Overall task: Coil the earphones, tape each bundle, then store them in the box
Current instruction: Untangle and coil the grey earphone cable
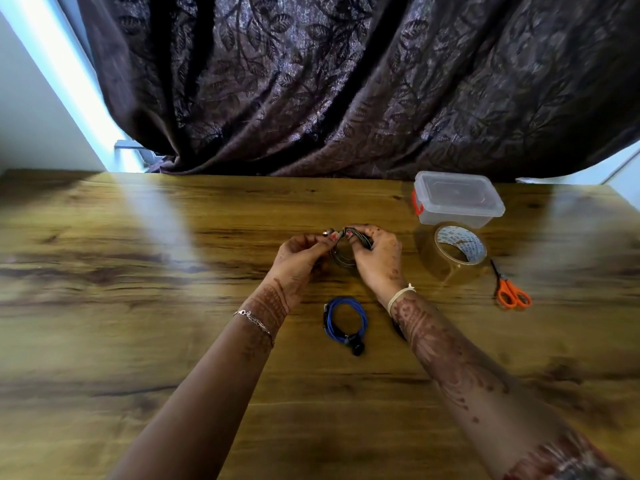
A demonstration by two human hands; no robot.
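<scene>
Blue earphone bundle, just beyond it a dark earphone coil pinched by left hand and right hand

cam: single head-worn wide-angle | aim: forward and down onto the wooden table | range: pretty close, forearms run up from the bottom, left hand and right hand sit mid-frame | top: curtain behind the table fills the upper half

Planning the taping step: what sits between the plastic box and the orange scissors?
The roll of clear tape lies between the box and the scissors, seen in the head view.
</scene>
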